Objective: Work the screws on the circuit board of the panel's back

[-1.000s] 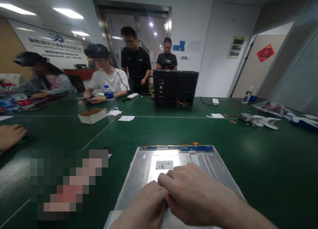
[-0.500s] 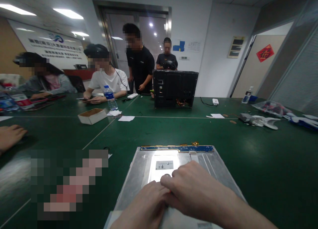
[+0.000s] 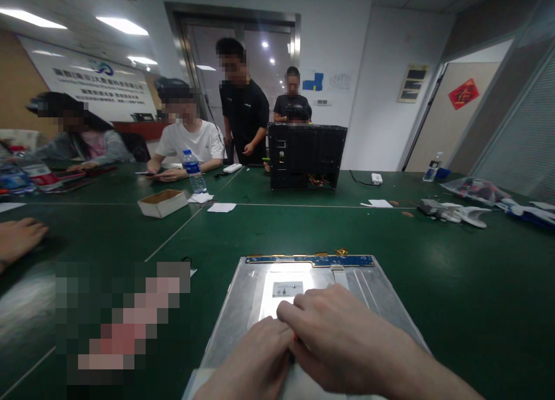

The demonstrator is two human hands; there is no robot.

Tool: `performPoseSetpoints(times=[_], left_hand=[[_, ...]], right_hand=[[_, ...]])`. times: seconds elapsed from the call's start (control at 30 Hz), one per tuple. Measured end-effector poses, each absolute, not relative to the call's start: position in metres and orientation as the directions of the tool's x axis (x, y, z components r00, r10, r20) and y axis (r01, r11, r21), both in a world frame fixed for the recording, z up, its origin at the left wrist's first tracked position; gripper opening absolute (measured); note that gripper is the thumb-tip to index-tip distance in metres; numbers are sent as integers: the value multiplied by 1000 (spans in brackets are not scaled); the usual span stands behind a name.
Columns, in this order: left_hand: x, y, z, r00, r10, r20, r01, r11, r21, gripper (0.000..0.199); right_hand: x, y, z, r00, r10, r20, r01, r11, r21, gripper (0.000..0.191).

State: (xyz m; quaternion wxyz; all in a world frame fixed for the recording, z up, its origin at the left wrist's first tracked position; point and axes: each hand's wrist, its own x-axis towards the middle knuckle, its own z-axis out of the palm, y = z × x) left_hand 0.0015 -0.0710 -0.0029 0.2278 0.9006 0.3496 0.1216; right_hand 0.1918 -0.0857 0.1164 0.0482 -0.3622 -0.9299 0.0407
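Observation:
A flat silvery metal panel [image 3: 236, 299] lies on the green table in front of me, with a narrow blue circuit board [image 3: 347, 260] along its far edge. Over the panel's near middle, my left hand [image 3: 260, 354] and my right hand [image 3: 338, 330] meet with their fingers curled together. A bit of something red shows between them; the rest of it is hidden by the fingers. A flat ribbon cable [image 3: 338, 276] runs from the board toward my right hand.
A black computer case [image 3: 307, 157] stands across the table. An open white box [image 3: 161, 204], a water bottle [image 3: 194, 171] and papers [image 3: 221, 207] are at the left. Gloves [image 3: 459, 214] lie at the right. Several people are around the table; one person's hand [image 3: 21, 238] rests at far left.
My right hand has shifted slightly to the left over the panel. Across the table, a person in white has raised their head a little, and a dark headset shows above the case.

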Motion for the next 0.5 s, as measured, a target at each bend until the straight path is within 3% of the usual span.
performPoseSetpoints(times=[0.33, 0.5], left_hand=[[4, -74, 7, 744, 660, 105, 529, -677, 511, 29], [3, -72, 4, 736, 675, 62, 552, -650, 523, 24]], right_hand=[[189, -82, 108, -688, 721, 79, 719, 693, -52, 15], [189, -84, 112, -708, 700, 91, 700, 713, -43, 11]])
